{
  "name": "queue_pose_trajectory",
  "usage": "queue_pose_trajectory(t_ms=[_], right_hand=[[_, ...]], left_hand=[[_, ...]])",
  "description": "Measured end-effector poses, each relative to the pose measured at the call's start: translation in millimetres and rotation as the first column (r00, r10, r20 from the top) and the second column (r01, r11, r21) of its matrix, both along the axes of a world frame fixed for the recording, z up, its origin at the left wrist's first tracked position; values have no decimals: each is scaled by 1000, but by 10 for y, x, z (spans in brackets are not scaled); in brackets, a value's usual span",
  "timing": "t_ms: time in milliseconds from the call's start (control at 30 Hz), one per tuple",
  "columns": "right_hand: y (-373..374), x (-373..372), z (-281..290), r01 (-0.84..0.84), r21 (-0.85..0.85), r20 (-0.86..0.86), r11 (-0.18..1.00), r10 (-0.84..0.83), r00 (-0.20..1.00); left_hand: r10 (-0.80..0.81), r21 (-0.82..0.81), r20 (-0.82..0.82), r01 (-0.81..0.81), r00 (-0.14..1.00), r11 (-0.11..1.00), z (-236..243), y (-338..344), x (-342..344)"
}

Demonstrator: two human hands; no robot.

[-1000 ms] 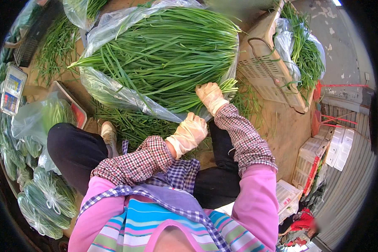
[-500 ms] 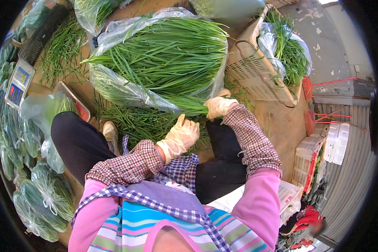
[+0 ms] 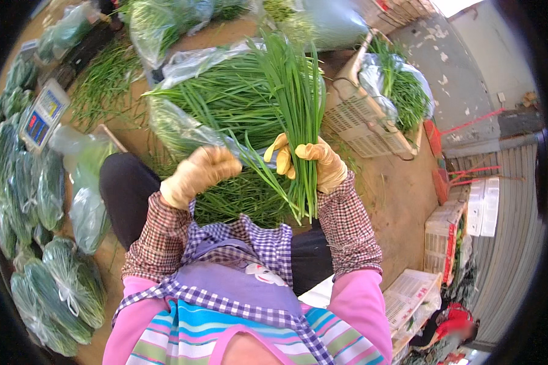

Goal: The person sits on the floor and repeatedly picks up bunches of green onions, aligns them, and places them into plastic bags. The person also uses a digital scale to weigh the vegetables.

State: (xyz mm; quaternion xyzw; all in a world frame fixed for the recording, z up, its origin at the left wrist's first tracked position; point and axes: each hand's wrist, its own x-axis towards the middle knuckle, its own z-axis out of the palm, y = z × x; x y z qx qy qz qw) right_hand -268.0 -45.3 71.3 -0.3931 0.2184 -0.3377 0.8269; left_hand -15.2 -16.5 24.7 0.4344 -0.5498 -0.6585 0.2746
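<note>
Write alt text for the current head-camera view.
A gloved right hand grips a bunch of long, flat green leaves, probably garlic chives, before a heap of similar leaves in clear plastic. The gloved left hand is curled, left of the bunch. Bagged greens lie at left; a perforated crate of greens sits at right.

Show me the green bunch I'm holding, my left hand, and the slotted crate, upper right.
Green bunch (image 3: 301, 114), head view: on its leaves.
Left hand (image 3: 200, 173), head view: gloved middle.
Slotted crate (image 3: 358, 126), head view: slotted side.
</note>
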Motion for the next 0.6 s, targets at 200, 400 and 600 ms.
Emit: queue_pose_trajectory(t_ms=[200, 400, 600], right_hand=[[111, 531, 100, -27, -31, -91, 999, 24, 996], [14, 684, 49, 142, 45, 229, 989, -149, 962], [105, 891, 155, 143, 145, 221, 979, -173, 960]], left_hand=[[339, 5, -512, -392, 789, 920, 210, -116, 163], [585, 138, -416, -588, 696, 797, -248, 351, 209], [232, 355, -876, 240, 424, 904, -482, 432, -274]])
